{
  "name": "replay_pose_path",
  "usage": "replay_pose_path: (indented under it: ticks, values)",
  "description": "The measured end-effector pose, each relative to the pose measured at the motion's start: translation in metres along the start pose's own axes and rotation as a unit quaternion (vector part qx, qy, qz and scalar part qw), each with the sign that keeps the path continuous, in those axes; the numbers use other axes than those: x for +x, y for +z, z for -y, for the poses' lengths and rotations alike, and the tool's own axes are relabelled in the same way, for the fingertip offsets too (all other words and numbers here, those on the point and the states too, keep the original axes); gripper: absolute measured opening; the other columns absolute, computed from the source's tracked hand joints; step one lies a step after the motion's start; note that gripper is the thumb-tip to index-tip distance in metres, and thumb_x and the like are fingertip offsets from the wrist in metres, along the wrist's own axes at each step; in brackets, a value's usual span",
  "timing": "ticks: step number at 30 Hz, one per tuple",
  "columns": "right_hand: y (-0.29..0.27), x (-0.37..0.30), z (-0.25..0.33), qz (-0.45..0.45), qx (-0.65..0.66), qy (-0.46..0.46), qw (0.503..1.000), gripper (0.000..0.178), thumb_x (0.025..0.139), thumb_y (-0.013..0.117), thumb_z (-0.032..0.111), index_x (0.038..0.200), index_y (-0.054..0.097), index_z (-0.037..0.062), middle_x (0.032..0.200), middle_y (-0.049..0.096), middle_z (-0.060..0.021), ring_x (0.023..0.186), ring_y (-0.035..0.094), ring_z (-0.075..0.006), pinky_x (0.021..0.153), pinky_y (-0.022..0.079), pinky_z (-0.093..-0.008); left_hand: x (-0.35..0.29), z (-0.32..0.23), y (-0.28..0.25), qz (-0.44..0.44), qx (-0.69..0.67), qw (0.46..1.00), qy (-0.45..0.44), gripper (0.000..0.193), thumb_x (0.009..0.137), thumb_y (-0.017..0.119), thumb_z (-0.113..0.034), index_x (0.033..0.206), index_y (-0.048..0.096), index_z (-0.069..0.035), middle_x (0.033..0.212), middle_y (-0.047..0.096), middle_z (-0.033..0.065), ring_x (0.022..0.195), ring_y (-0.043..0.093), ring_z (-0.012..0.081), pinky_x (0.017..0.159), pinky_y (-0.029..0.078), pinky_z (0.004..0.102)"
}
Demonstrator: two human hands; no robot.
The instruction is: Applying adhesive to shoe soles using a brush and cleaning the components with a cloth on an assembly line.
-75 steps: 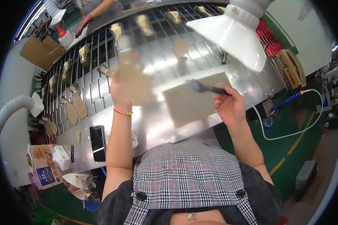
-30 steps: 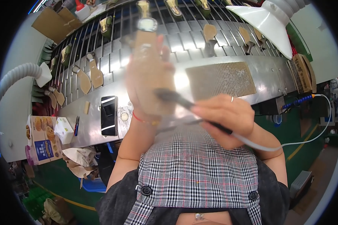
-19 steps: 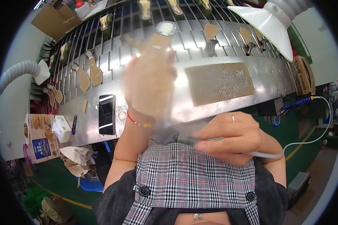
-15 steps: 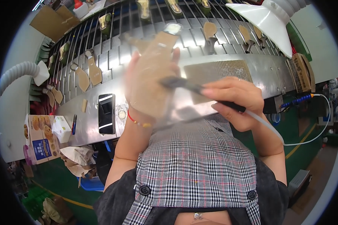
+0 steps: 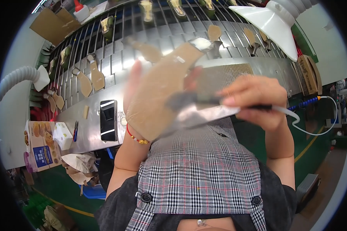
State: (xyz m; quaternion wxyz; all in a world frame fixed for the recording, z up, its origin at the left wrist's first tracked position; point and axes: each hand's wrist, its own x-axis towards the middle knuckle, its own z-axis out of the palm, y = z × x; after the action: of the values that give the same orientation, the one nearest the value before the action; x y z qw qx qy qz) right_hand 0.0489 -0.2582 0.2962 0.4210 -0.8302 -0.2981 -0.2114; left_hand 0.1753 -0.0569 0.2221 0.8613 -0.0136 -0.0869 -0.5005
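Metal counter [image 5: 90, 133] ahead; rt. of phone [image 5: 108, 120], our L hand [image 5: 132, 86] has grip curled round sole [image 5: 162, 88], R hand [image 5: 261, 101] grip pinched on brush [image 5: 186, 99]; tube [image 5: 287, 111] snag might jerk it.

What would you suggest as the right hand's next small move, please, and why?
Probably a short stroke of the dark brush-like tool across the tan sole, since the left hand holds it with its broad face exposed, and the right hand has the tip at the sole's right edge; contact is unclear.
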Motion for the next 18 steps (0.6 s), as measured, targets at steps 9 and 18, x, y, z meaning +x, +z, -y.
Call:
replay_pose_path:
  ticks: [9, 18]
  values:
    - [-0.008, 0.005, 0.0, -0.006, -0.061, 0.019, 0.998, 0.024, 0.073, 0.072, 0.007, 0.097, 0.074, 0.0039, 0.091, 0.071, -0.0144, 0.079, 0.07, -0.0268, 0.065, 0.053, -0.0316, -0.011, 0.002, 0.014, -0.005, 0.004, 1.0, -0.021, 0.087, 0.096, 0.032, -0.062, 0.15, 0.018, 0.004, 0.156, 0.013, 0.027, 0.146, 0.01, 0.0413, 0.115, 0.02, 0.0575]
    - [-0.012, 0.001, 0.015, -0.001, -0.149, -0.011, 0.989, 0.026, 0.07, 0.074, 0.011, 0.095, 0.075, 0.0051, 0.09, 0.071, -0.0136, 0.074, 0.069, -0.0254, 0.062, 0.053, -0.0317, -0.021, 0.002, 0.021, -0.045, -0.011, 0.999, -0.018, 0.09, 0.094, 0.029, -0.067, 0.151, 0.017, 0.002, 0.157, 0.009, 0.0254, 0.147, -0.001, 0.04, 0.114, 0.015, 0.0617]
